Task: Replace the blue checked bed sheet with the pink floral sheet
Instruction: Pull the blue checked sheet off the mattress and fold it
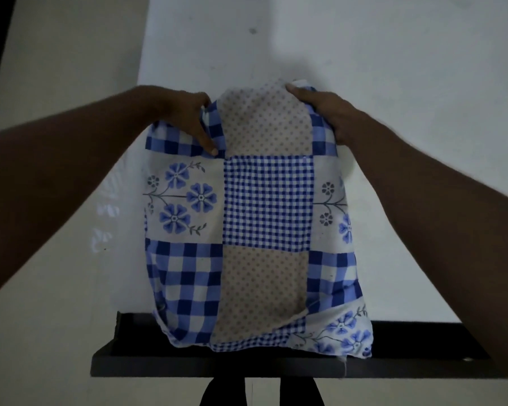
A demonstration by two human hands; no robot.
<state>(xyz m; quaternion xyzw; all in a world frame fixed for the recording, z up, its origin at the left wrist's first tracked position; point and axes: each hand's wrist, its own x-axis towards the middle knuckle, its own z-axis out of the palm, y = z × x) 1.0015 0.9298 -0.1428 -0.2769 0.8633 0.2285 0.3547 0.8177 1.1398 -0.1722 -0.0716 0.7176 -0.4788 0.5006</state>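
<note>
In the head view, the blue checked cloth (pixel 264 200) stood upright on a dark ledge (pixel 247 367) against a white wall (pixel 364 39). Its lower edge rested on the ledge and its top was held between both hands. It was a patchwork of large checks, fine checks, dotted beige squares and blue flowers, and it bulged like a filled cover. What filled it could not be seen.

The left hand (pixel 188 118) pinched the top left corner, with its thumb pressed down the front and its fingers hidden behind the fabric. The right hand (pixel 329 112) gripped the top right corner, its thumb lying along the top edge and its fingers curled round the side.

The light was dim. A dark shape (pixel 261 391) under the ledge was cut off by the bottom edge and too dark to identify.
</note>
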